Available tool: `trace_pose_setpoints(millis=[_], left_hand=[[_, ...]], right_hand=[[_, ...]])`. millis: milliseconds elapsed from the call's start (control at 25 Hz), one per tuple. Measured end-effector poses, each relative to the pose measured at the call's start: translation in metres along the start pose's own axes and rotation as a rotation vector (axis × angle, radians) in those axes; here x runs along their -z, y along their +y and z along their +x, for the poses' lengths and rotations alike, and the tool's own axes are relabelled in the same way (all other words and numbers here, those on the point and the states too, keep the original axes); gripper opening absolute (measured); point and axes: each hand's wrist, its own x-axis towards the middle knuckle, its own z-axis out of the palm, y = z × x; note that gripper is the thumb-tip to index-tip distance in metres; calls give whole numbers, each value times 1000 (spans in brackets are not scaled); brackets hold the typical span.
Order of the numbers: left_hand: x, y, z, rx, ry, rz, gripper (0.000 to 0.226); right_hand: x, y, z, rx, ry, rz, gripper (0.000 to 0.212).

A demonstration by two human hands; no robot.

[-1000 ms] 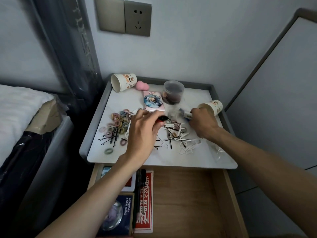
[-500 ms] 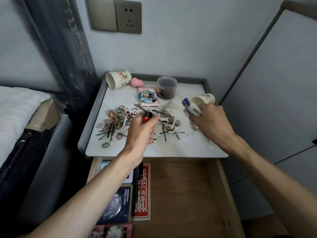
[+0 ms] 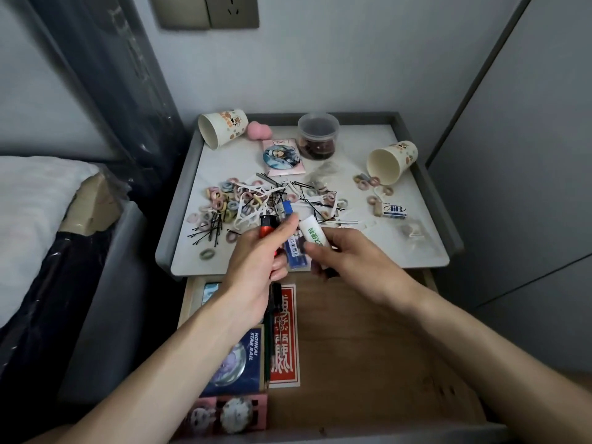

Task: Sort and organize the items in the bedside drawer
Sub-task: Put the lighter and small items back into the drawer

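My left hand (image 3: 256, 267) grips a red lighter (image 3: 267, 227) with a black top, held above the nightstand's front edge. My right hand (image 3: 349, 257) holds a white tube with green print (image 3: 313, 233) and a blue lighter (image 3: 290, 230) right beside the red one. The two hands nearly touch. Behind them, hair ties (image 3: 224, 203), black hairpins (image 3: 208, 230) and white floss picks (image 3: 253, 200) lie scattered on the white nightstand top (image 3: 352, 251). Below the hands is the open wooden drawer (image 3: 368, 347).
Two paper cups lie tipped over, one (image 3: 221, 126) back left, one (image 3: 390, 160) right. A clear jar (image 3: 317, 136), pink sponge (image 3: 258, 131), round badge (image 3: 282, 155) and small eraser box (image 3: 394, 210) sit on top. Cards and boxes (image 3: 234, 360) line the drawer's left side. Bed at left.
Both hands pulled back from the pile toward the drawer and came together. The right hand, which held its items near the right cup, now holds them next to the red lighter.
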Motion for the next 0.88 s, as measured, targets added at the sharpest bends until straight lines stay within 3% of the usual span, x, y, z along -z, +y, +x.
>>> trace_pose_setpoints(millis=[120,320,520,680,880], left_hand=[[0,-1,2,-22,118,62,23],[1,4,-3,-107,59,178,25],[7,8,-7,-22,-76,150,25],[15,15,-9,32,-253,314,21],[10,8,-13,150,-421,367,22]], right_hand=[[4,1,-4,-18,83,0,12],[4,1,-8,42,201,106,30],[10,3,-7,96,273,63,24],[17,6,-5,120,146,-1,8],[8,13,-5,75,49,-136,16]])
